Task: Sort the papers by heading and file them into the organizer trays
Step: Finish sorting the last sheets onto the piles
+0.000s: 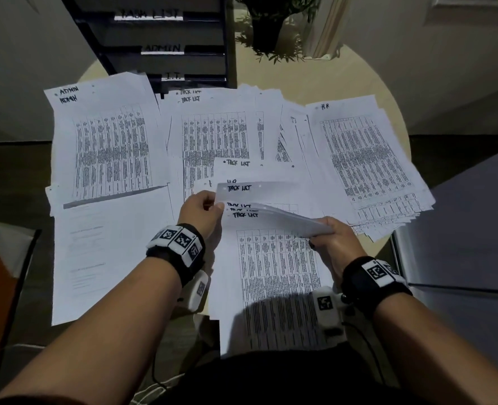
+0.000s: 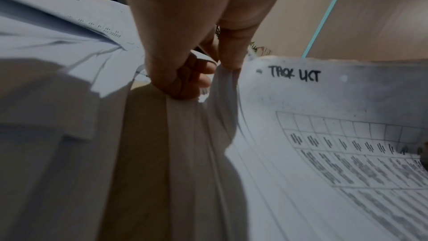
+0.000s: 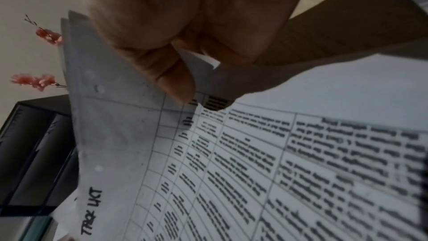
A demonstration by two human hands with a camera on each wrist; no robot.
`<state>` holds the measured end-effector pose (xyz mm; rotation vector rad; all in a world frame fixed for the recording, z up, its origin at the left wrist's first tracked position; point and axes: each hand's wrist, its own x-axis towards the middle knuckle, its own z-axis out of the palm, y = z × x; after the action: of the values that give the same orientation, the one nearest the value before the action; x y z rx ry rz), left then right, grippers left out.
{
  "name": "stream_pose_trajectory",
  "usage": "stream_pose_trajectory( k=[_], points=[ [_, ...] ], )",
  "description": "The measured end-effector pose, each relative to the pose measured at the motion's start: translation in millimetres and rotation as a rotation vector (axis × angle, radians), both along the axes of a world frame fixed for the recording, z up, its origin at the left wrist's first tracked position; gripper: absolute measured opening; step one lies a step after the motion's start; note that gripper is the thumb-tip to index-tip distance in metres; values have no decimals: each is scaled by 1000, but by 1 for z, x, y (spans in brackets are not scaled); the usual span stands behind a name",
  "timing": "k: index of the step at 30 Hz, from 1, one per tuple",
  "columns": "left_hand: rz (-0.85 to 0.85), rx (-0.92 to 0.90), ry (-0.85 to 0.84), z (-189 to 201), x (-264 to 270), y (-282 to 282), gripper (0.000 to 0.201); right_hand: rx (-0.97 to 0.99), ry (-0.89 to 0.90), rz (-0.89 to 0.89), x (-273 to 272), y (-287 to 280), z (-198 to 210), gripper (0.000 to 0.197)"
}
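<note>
I hold a small stack of "Task List" sheets lifted just above the table. My left hand pinches its top-left corner; my right hand grips its right edge. Around it lie the Admin pile and H.R pile, with the organizer trays beyond.

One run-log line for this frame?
phase: sorting | left hand: pinches TASK LIST sheets | right hand: grips same sheets | organizer trays: nothing filed visibly

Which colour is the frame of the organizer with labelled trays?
Black frame of the organizer, best seen in the head view.
</note>
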<state>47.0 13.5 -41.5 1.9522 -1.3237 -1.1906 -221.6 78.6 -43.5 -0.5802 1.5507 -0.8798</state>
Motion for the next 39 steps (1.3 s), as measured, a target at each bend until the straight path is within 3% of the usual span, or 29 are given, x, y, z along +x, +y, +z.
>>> stream_pose_trajectory(
  k=[3, 5, 8, 10, 13, 15, 17, 19, 22, 25, 27, 31, 39],
  points=[
    [14, -14, 83, -5, 4, 3, 9, -30, -33, -14, 0, -2, 2, 37],
    [55, -52, 232, -8, 7, 6, 17, -66, -80, -32, 1, -4, 4, 37],
    [89, -64, 449, -7, 15, 16, 29, -133, -152, -33, -2, -6, 8, 50],
    [44, -45, 494, -2, 20, 19, 40, -157, -183, -22, -5, -8, 8, 58],
    [16, -12, 577, 7, 19, 26, 34, -170, -209, -8, -6, -9, 10, 45],
    [182, 89, 656, 10, 13, 26, 24, -179, -194, 10, -4, -8, 13, 37],
    [366, 166, 708, 4, 10, 18, 29, -179, -156, -8, -3, -8, 11, 34],
    [364, 117, 533, -4, 10, 8, 28, -177, -90, -51, -2, -9, 6, 37],
    [197, 88, 184, -4, 6, 2, 22, -159, 5, -62, -1, -7, -1, 48],
    [90, 71, 31, -1, -1, 7, 29, -125, 32, -73, -1, -4, -2, 40],
    [62, 59, -7, 0, -4, 10, 30, -138, -6, -101, -5, -4, 2, 40],
    [20, -13, -38, 4, -8, 13, 5, -222, -58, -134, -19, -14, 14, 43],
    [163, -88, 125, 5, 21, 15, 23, -251, -127, -137, -28, -23, 16, 38]
  ],
)
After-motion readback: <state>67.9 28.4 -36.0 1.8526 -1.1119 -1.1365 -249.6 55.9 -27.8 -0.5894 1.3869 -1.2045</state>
